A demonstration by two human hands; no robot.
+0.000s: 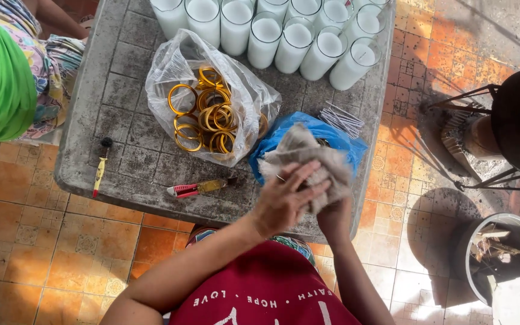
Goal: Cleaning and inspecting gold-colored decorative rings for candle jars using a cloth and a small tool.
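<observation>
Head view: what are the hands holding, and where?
Both hands, left hand and right hand, clutch a crumpled grey cloth by its lower bunched part.

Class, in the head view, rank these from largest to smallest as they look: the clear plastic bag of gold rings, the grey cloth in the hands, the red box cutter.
1. Clear plastic bag
2. Grey cloth, though it is raised nearer the camera, so it looks bigger
3. Red box cutter

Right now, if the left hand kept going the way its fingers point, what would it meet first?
The grey cloth, which the left hand already presses; past it likely the blue plastic bag, though depth is unclear.
</observation>
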